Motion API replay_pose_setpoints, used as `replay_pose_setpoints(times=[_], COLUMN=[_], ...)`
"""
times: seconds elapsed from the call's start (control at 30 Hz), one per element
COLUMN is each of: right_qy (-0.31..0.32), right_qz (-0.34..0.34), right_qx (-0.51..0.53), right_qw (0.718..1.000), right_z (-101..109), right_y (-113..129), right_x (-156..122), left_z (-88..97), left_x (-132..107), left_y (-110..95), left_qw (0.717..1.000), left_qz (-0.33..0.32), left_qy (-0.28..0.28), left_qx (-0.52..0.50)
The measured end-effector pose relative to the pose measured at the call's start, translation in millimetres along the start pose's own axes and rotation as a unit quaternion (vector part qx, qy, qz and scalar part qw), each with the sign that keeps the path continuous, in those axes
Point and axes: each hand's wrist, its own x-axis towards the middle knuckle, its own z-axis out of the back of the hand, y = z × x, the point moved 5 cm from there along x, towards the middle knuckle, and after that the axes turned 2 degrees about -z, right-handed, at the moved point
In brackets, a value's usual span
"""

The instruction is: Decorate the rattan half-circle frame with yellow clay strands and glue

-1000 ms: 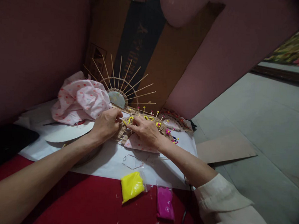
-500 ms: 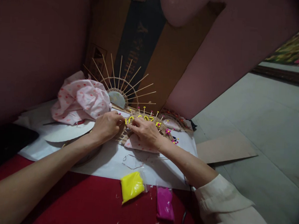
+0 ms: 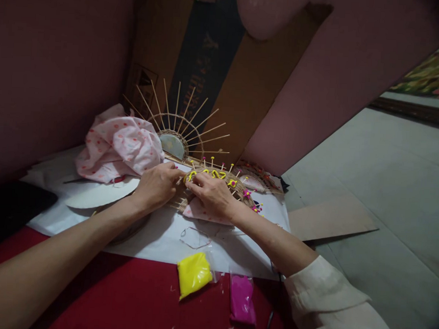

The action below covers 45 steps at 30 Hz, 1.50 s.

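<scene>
A woven half-round fan (image 3: 224, 170) lies on white paper, its sticks tipped with small yellow and magenta balls. Along its curved band runs a wavy yellow clay strip (image 3: 219, 174), with yellow and magenta clay flowers (image 3: 246, 193) farther right. My left hand (image 3: 158, 185) is closed at the fan's left end, index finger pressed against the edge. My right hand (image 3: 212, 194) bends over the band, fingers pinched at the strip near its left end. The fingertips of both hands are partly hidden. Pink dotted cloth (image 3: 202, 212) covers the fan's lower middle, under my right hand.
Bags of yellow clay (image 3: 194, 276) and magenta clay (image 3: 242, 300) lie on the red cloth (image 3: 132, 292). Behind stand an unfinished stick fan (image 3: 175, 123) and a cardboard box (image 3: 276, 64). Crumpled dotted fabric (image 3: 121, 147) and a white disc (image 3: 103, 196) are at left.
The left hand's index finger has straightened slightly towards the fan's edge, covering more of the yellow strip's end. The right hand stays nearly in place over the band.
</scene>
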Motion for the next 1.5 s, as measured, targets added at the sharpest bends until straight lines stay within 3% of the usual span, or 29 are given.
replay_pose_setpoints(times=[0.23, 0.37, 0.6, 0.87, 1.03, 1.23, 1.37, 1.5], right_qy=[0.000, -0.014, -0.018, 0.011, -0.006, -0.037, -0.044, -0.080], right_qz=[0.014, 0.020, 0.017, 0.004, 0.003, -0.053, -0.036, -0.022], right_qx=[0.009, 0.008, -0.003, -0.041, -0.025, -0.022, -0.019, -0.018], right_qw=[1.000, 1.000, 1.000, 0.999, 1.000, 0.998, 0.998, 0.996], right_z=[2.2, 5.4, 4.9, 3.9, 5.9, 11.2, 13.3, 20.0], right_y=[0.9, -0.6, -1.3, 3.8, -1.2, -14.2, -11.5, -14.0], right_x=[-3.8, -7.0, -7.6, 2.7, 0.5, -7.7, -9.2, -17.4], left_z=[-3.5, 0.2, -1.5, -12.4, -11.0, -12.4, -11.9, -10.4], left_x=[-1.5, -0.5, 3.2, 2.8, 2.9, 4.4, 3.5, 2.0], left_y=[-7.7, -3.7, 9.3, 14.5, 12.8, 13.1, 11.1, 3.3], left_qw=[0.992, 0.996, 0.998, 0.991, 0.992, 0.994, 0.995, 0.998], left_qz=[-0.066, -0.024, 0.065, 0.098, 0.088, 0.069, 0.051, -0.007], left_qy=[0.011, 0.003, -0.011, -0.012, -0.016, -0.021, -0.043, -0.043], left_qx=[0.103, 0.090, -0.025, -0.088, -0.089, -0.080, -0.078, -0.052])
